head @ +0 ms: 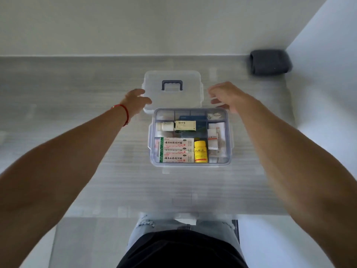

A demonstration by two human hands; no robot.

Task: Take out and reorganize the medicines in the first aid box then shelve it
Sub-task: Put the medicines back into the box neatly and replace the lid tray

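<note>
Empty left hand (137, 100) and right hand (227, 95) flank the lid (172, 97) (box (190, 165) open).

The right hand (227, 95) is motion-blurred, its grip unreadable. The blue box (190, 119) sits half hidden under the green carton (185, 126). Both upper arms leave the picture.

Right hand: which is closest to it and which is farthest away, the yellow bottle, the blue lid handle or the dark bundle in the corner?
From the right hand, in the head view:
1. Blue lid handle, just to its left on the clear lid.
2. Dark bundle, beyond it in the far right corner.
3. Yellow bottle, nearer the person, in the open box's front row.
</note>
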